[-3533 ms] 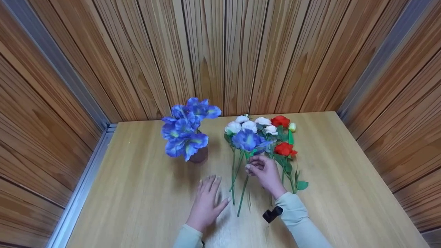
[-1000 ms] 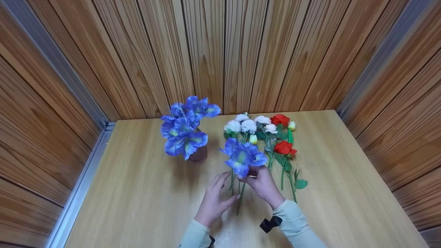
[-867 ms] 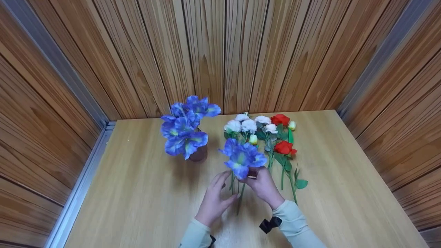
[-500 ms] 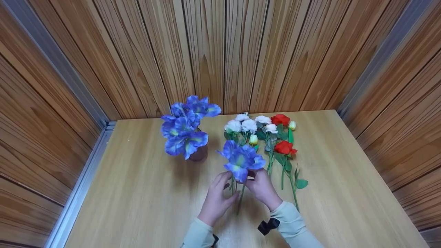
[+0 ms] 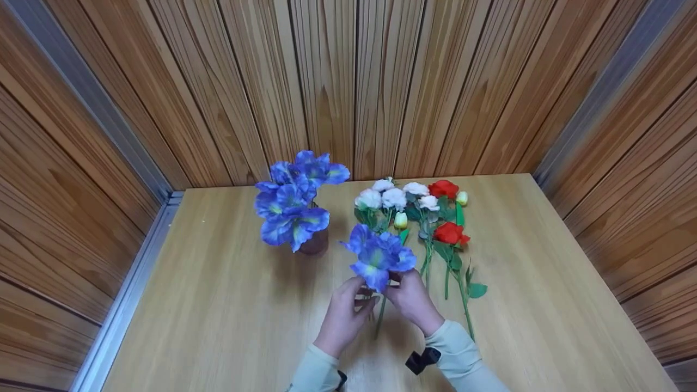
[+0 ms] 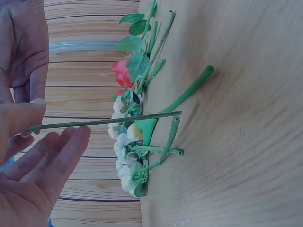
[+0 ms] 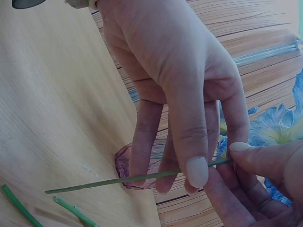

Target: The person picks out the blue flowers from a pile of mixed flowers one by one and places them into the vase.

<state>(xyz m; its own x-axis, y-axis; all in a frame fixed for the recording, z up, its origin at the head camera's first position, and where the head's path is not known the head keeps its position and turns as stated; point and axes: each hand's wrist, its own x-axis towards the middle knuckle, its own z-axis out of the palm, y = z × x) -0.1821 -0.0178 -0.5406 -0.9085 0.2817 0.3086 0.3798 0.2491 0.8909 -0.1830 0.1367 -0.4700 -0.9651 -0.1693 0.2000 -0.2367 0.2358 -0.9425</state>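
Observation:
Between finger and thumb my right hand (image 5: 415, 301) pinches the stem of a blue artificial flower (image 5: 380, 256), just below its bloom. The thin green stem (image 6: 109, 120) slants down over the table in the left wrist view. My left hand (image 5: 340, 318) is close at its left, thumb and straight fingers on either side of the stem, fingertips right at it. In the right wrist view my left thumb overlaps the stem. A purplish faceted glass vase (image 5: 315, 244) with several blue flowers (image 5: 294, 201) stands upright to the left.
Flowers lie on the table (image 5: 218, 305) behind and right of my hands: several white ones (image 5: 393, 200), red roses (image 5: 450, 233) and yellowish tulip buds (image 5: 401, 220). Their stems point toward me. A wood-panelled wall (image 5: 332, 92) closes the back.
My right hand has lifted the blue flower from the pile and brought it toward me and left, uncovering a tulip bud. My left hand has risen from the table to the stem.

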